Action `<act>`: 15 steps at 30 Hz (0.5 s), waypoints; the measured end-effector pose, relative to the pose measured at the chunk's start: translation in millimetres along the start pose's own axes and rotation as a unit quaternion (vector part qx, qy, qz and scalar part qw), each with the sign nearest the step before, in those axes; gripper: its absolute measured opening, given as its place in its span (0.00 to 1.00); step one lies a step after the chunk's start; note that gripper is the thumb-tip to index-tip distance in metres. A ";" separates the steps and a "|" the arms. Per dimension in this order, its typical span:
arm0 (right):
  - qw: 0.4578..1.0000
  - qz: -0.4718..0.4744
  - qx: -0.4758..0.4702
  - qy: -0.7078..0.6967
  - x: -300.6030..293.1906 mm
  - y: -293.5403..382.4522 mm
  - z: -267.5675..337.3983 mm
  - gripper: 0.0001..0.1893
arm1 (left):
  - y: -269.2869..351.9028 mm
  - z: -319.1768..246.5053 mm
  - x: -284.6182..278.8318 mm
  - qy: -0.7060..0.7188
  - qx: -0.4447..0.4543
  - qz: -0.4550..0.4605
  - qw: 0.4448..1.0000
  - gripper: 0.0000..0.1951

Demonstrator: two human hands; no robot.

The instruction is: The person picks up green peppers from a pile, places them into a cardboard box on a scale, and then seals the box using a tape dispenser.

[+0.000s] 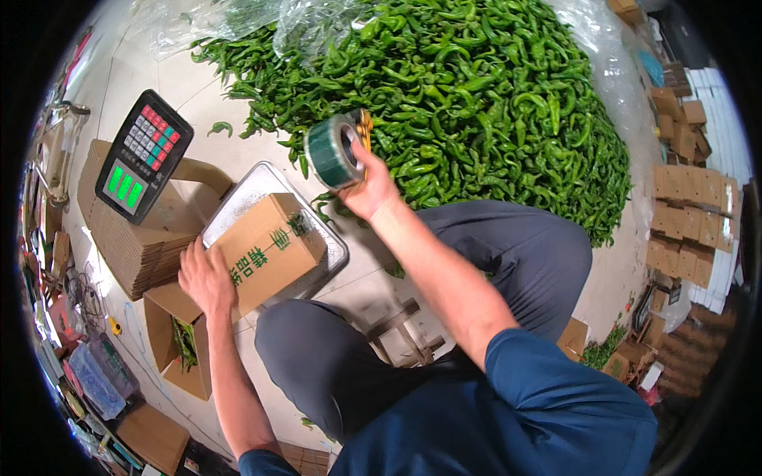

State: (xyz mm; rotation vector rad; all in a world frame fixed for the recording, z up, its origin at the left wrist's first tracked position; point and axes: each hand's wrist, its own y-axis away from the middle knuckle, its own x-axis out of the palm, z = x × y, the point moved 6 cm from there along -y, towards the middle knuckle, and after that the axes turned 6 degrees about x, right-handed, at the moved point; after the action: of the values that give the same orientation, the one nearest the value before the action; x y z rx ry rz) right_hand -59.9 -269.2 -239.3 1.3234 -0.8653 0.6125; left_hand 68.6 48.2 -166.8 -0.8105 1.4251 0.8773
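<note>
A closed cardboard box with green printing [268, 247] lies on the metal platform of a digital scale [238, 205]. At the box's lower left end is my left hand [208, 276], its fingers spread along the edge. My right hand [372, 184] grips a tape dispenser with a wide roll of green tape [329, 153], held up between the scale and a large heap of green peppers [476, 101]. The scale's display and keypad unit [144, 156] stands tilted beyond my left hand, with green digits lit.
Flattened cardboard boxes [122, 238] are stacked left of the scale. An open carton holding some peppers [172, 339] stands below them. Clear plastic sheeting [613, 65] edges the heap. Packed small boxes [690, 208] are stacked at far right. A wooden stool [405, 339] shows between my legs.
</note>
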 end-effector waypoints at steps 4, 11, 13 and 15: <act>0.998 0.004 -0.030 -0.058 -43.2 -31.4 -100.3 0.15 | 24.3 60.8 30.7 0.472 -0.167 -0.007 0.865 0.31; 0.984 -0.159 -0.063 -0.042 -114.0 -75.5 -97.0 0.17 | 29.2 62.9 89.7 0.856 -0.254 0.016 0.451 0.32; 0.988 -0.150 -0.036 0.015 -109.2 -73.5 -88.2 0.17 | 40.0 76.2 148.7 0.840 -0.311 0.071 0.440 0.31; 0.993 -0.065 0.013 0.093 -78.8 -52.9 -83.6 0.19 | 44.2 80.9 180.9 0.832 -0.362 0.097 0.409 0.30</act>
State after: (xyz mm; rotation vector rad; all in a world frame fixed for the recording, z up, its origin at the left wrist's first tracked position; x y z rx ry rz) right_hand -45.6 -189.0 -336.0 1.3119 -0.6168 0.6345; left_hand 60.4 144.6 -345.4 -2.7407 2.8846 0.6432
